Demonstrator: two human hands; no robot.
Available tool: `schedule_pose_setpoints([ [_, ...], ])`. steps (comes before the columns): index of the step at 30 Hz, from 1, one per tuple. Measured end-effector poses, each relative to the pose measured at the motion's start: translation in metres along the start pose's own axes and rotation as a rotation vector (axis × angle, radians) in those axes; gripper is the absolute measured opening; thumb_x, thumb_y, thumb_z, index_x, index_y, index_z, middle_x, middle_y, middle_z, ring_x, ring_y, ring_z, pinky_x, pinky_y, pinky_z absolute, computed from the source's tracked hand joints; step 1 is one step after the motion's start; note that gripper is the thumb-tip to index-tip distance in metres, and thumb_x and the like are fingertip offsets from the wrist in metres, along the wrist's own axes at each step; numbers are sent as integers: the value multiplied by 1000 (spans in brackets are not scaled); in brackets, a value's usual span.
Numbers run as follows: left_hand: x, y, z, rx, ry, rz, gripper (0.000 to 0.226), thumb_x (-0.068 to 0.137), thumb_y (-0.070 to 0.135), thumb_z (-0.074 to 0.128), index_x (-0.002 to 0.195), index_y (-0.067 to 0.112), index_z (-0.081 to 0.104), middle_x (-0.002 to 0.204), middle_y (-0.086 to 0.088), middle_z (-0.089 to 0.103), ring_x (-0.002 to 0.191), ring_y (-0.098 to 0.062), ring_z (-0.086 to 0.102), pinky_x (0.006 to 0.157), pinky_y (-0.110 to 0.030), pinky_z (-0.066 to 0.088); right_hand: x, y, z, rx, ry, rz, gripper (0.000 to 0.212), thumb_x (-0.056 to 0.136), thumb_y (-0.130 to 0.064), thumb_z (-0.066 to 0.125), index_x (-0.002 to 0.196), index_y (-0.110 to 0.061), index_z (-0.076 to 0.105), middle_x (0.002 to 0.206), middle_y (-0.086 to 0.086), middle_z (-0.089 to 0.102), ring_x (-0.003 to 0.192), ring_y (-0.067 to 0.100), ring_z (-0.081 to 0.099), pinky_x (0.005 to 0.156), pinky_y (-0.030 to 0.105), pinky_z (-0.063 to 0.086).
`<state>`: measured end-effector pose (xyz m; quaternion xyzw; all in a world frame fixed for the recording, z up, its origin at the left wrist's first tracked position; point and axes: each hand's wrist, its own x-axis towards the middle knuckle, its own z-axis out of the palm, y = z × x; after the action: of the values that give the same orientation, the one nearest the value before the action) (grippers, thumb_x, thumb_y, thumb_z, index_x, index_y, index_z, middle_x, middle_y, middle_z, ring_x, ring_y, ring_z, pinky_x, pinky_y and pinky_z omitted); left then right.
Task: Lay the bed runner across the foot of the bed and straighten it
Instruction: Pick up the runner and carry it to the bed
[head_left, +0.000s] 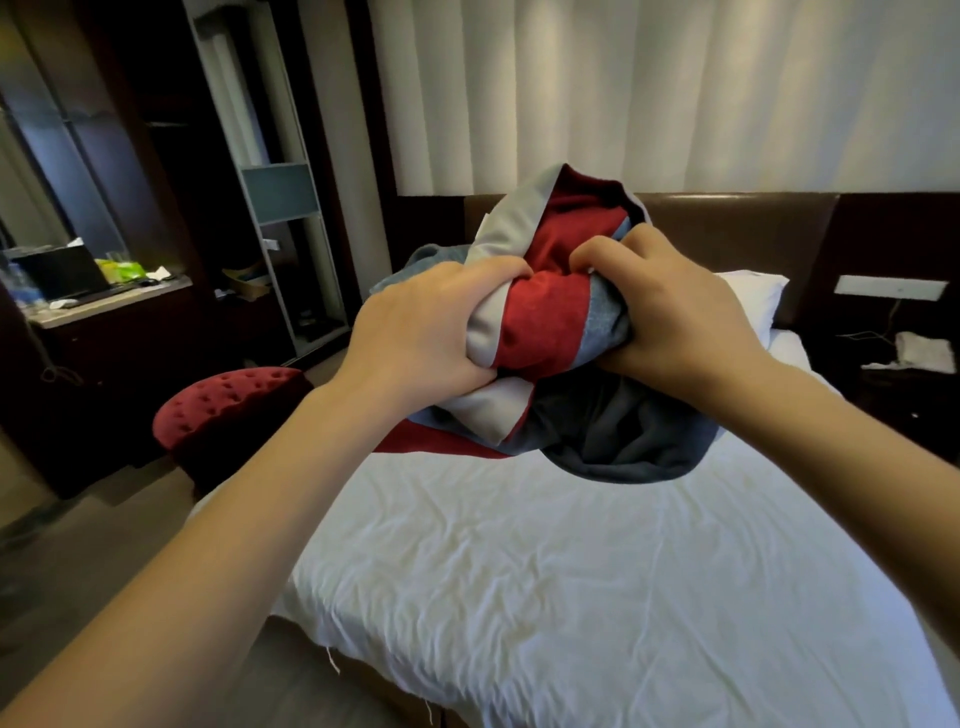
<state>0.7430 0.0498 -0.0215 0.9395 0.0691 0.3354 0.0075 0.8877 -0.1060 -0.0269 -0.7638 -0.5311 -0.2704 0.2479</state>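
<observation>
The bed runner (545, 322) is a bunched bundle of red, grey and blue-grey cloth, held up above the middle of the bed. My left hand (421, 332) grips its left side with fingers curled into the folds. On the right side my right hand (670, 317) grips it the same way. Lower folds of the runner hang down and touch the white sheet (545, 571). The bed stretches from the near foot edge to the brown headboard (737, 234).
A white pillow (753, 301) lies by the headboard. A red tufted stool (228, 410) stands left of the bed. Further left are a desk with clutter (104, 296) and a dark wardrobe. A nightstand with a cloth (924, 353) is at the right. Pale curtains hang behind.
</observation>
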Motion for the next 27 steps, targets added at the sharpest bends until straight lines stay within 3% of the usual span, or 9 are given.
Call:
schedule_pose_setpoints([
  [8,48,-77,50,-74,-10,56,63,64,48,71,123,45,50,99,11,62,91,-17,60,65,-34,50,54,18,61,-50,-23,78,53,69,-27,72,117,-24,51,104,6,45,88,31,53,66,46,51],
  [17,114,-139,139,-123,-56,77,63,65,44,72,124,46,48,105,14,63,97,-15,58,66,-32,49,107,85,138,-86,-51,104,54,68,-29,72,117,-25,50,105,7,44,87,31,53,64,45,51],
  [21,138,-161,184,-139,-87,61,64,65,44,72,124,45,50,99,14,61,94,-15,58,64,-28,42,121,121,178,-70,-70,114,52,69,-30,71,116,-25,49,104,6,45,89,30,52,63,46,51],
  [27,159,-194,251,-218,-210,26,63,62,47,65,123,48,47,99,11,61,92,-17,58,66,-39,51,131,157,239,-90,-152,203,49,70,-29,69,114,-28,49,103,3,44,85,28,52,58,40,49],
])
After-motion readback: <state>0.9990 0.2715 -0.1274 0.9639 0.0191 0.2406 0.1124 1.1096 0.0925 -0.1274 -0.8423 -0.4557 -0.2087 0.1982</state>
